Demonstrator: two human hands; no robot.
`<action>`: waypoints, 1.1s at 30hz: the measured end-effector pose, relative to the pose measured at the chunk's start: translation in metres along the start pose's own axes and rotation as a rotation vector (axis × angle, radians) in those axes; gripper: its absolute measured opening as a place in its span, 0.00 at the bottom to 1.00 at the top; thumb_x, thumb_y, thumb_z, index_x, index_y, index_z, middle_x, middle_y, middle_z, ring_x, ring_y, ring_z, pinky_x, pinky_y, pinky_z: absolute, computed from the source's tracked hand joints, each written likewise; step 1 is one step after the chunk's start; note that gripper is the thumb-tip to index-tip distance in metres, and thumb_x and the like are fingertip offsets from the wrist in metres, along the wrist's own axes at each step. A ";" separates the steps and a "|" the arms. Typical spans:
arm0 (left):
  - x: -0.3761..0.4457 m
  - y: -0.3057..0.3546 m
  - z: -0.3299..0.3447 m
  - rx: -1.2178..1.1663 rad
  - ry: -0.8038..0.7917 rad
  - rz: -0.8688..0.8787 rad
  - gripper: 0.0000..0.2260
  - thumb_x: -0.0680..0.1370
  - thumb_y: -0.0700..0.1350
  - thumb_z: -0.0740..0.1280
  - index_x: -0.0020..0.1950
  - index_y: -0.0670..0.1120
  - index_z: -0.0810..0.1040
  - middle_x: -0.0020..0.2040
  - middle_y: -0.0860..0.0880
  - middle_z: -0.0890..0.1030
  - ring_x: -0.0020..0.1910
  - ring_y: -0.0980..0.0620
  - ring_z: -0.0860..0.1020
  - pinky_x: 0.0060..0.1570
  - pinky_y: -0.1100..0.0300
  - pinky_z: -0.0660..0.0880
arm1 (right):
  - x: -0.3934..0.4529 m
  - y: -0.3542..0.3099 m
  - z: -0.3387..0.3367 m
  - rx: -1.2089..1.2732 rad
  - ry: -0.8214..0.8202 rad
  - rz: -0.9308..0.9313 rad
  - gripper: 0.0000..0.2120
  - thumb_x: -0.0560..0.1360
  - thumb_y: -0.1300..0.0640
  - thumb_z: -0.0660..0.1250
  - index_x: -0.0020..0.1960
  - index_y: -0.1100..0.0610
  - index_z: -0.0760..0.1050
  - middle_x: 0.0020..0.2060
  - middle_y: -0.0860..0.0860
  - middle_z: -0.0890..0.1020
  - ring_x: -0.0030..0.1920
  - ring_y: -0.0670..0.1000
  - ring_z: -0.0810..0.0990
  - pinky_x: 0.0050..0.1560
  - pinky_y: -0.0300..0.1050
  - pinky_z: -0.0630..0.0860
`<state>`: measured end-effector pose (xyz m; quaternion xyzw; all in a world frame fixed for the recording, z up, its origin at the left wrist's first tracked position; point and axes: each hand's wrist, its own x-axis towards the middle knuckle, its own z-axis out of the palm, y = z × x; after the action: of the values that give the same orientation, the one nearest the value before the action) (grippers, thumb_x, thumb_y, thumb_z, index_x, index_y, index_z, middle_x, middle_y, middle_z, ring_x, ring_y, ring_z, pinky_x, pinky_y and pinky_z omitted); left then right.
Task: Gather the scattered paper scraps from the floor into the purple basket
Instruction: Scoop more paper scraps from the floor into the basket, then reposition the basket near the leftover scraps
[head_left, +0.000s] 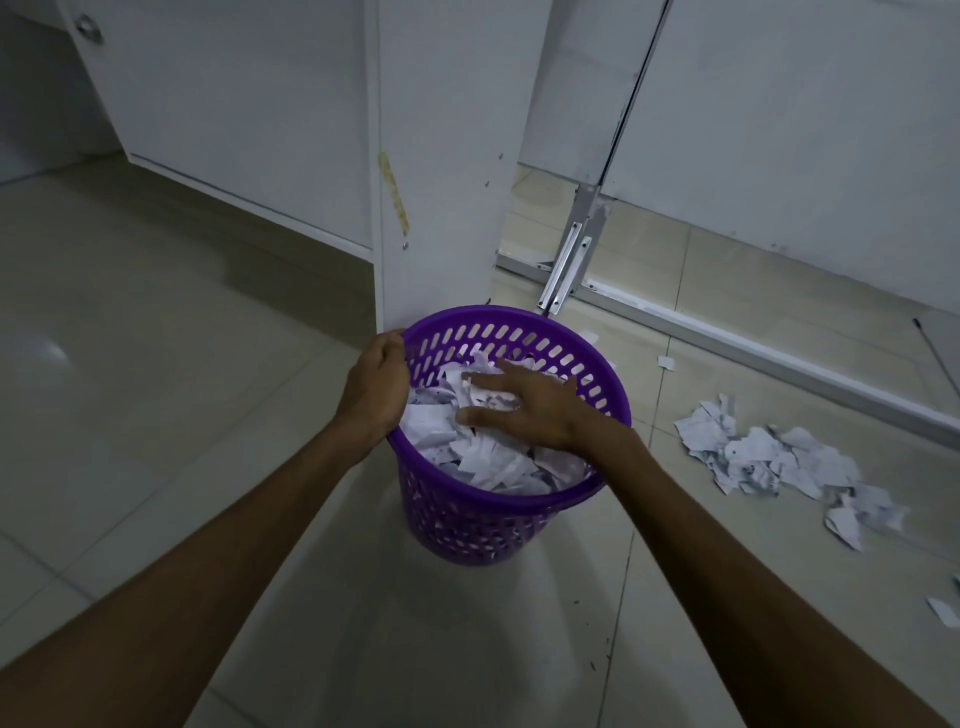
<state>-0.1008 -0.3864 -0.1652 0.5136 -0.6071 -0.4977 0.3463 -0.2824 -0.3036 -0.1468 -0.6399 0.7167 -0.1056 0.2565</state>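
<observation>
So the tiled floor (156, 415) fills most of the frame, pale and glossy, with white cabinet panels (234, 104) across the top and a white post (441, 182) coming down the middle. Right at the foot of that post, about dead center of the frame, sits the purple basket (467, 519). It's round plastic with oval holes punched all over the wall, standing upright with its mouth facing up toward the camera, and it's already stuffed nearly to the rim with white paper scraps (493, 462).

Over at the middle right of the frame there's a loose pile of torn scraps (769, 457) on the floor, well apart from the basket, stretched out diagonally toward the lower right. A few stray bits lie near the metal door rail (675, 322) and one at the right edge.

Hands: left hand (376, 387) has its fingers curled over the basket's left rim, gripping it. Right hand (524, 410) lies palm down on the paper inside the basket, fingers spread and straight, pressing the scraps rather than holding any.
</observation>
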 end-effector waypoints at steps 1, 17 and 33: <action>0.000 0.000 -0.001 0.001 0.002 -0.004 0.20 0.84 0.51 0.47 0.66 0.48 0.73 0.57 0.46 0.80 0.53 0.47 0.79 0.55 0.51 0.77 | -0.005 -0.002 -0.004 0.005 0.017 -0.010 0.34 0.71 0.30 0.63 0.74 0.38 0.64 0.78 0.51 0.59 0.77 0.56 0.58 0.74 0.59 0.52; -0.024 0.010 0.008 -0.528 -0.019 -0.359 0.24 0.81 0.58 0.54 0.60 0.42 0.80 0.53 0.41 0.84 0.52 0.41 0.82 0.53 0.48 0.78 | -0.058 0.043 -0.002 0.549 0.554 0.142 0.32 0.79 0.41 0.62 0.77 0.51 0.58 0.67 0.45 0.74 0.64 0.49 0.74 0.49 0.29 0.74; -0.032 0.103 0.107 -0.545 -0.242 -0.217 0.26 0.78 0.59 0.60 0.63 0.40 0.78 0.58 0.38 0.81 0.54 0.39 0.80 0.61 0.42 0.75 | -0.117 0.115 -0.085 0.836 0.779 0.253 0.30 0.77 0.37 0.61 0.75 0.49 0.63 0.70 0.54 0.73 0.63 0.55 0.78 0.62 0.58 0.77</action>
<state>-0.2216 -0.3314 -0.0916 0.4007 -0.4300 -0.7335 0.3414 -0.4185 -0.1869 -0.1023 -0.3079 0.7262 -0.5756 0.2156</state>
